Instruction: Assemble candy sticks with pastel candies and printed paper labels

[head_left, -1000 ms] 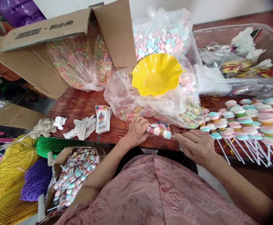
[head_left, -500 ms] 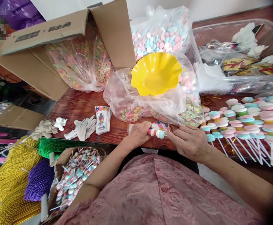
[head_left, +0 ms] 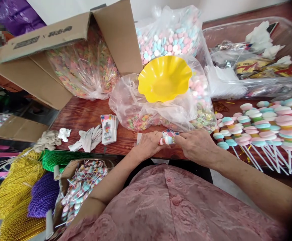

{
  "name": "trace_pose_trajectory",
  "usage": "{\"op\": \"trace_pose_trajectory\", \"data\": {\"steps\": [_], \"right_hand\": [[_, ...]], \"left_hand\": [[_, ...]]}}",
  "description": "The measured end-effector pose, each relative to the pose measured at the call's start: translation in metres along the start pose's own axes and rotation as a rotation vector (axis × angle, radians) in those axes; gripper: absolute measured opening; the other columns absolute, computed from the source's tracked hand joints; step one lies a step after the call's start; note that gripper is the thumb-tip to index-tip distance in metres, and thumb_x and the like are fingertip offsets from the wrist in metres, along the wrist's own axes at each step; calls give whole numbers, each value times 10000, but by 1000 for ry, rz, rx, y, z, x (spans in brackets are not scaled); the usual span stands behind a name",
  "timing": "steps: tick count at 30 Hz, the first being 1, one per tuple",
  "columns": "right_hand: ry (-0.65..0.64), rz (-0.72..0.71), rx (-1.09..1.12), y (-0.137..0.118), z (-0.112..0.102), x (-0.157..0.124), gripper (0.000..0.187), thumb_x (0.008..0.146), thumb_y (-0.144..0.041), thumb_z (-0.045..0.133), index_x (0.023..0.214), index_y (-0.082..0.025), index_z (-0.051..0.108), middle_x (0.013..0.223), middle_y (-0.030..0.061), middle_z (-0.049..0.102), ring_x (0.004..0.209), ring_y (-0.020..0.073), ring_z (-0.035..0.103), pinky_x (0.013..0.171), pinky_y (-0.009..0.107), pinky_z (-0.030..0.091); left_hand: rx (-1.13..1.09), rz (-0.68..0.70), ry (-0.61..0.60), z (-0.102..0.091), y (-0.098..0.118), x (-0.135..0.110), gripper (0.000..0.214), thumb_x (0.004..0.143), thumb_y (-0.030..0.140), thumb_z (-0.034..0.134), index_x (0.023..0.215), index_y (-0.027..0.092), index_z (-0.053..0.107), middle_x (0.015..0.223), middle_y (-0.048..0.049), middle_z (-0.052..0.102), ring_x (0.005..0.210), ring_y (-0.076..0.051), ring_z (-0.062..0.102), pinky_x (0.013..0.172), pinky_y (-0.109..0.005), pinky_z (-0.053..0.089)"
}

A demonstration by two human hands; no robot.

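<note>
Left hand (head_left: pixel 148 144): palm down, fingers curled, closed grip
Right hand (head_left: pixel 198 146): palm down, fingertips pinched toward the left, apparently closed
Gap: hands almost touching
Forearms: bare, angled inward from the body

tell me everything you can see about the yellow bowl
The yellow bowl is a glossy, plastic-looking dish with a wavy, scalloped rim and nothing inside it. It sits tilted, its opening facing the camera, on top of a clear plastic bag of pastel candies at the middle of the wooden table. Another candy bag stands behind it. Neither hand touches it; both are nearer the table's front edge.
</note>
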State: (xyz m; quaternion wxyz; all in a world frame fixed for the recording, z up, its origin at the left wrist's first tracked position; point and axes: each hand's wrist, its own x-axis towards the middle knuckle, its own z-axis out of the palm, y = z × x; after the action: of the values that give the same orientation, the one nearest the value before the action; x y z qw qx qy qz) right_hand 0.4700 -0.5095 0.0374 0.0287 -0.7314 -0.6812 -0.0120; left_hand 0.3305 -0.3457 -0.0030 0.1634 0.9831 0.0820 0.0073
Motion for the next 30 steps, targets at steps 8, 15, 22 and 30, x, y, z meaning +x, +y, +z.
{"op": "trace_pose_trajectory", "data": {"steps": [8, 15, 22, 30], "right_hand": [[-105, -107, -25, -8, -6, 2, 181, 882, -146, 508, 946, -148, 678, 833, 95, 718, 665, 183, 599, 573, 328, 195], [-88, -192, 63, -18, 16, 8, 159, 910, -181, 520, 940, -158, 674, 849, 90, 711, 685, 176, 582, 591, 321, 246], [274, -176, 28, -2, 22, 2, 182, 905, -143, 505, 926, -182, 682, 751, 51, 684, 674, 159, 566, 624, 329, 274], [432, -208, 283, -15, 21, 13, 181, 886, -119, 437, 897, -155, 615, 763, 58, 667, 682, 169, 580, 637, 299, 372]], "left_hand": [[-228, -4, -76, 1, 10, 1, 420, 778, 565, 713, 792, 158, 608, 771, -21, 649, 715, -166, 576, 622, -260, 334], [-273, -30, -93, 3, 20, 2, 315, 729, 381, 770, 880, 153, 614, 807, -24, 657, 726, -177, 579, 645, -273, 383], [-290, -84, -34, -9, 8, -11, 390, 749, 388, 758, 1044, 165, 635, 1011, -79, 696, 923, -237, 632, 806, -327, 458], [-483, -1, 45, -1, 20, -4, 114, 785, 177, 629, 889, 152, 666, 868, -36, 694, 807, -182, 615, 756, -277, 445]]}}
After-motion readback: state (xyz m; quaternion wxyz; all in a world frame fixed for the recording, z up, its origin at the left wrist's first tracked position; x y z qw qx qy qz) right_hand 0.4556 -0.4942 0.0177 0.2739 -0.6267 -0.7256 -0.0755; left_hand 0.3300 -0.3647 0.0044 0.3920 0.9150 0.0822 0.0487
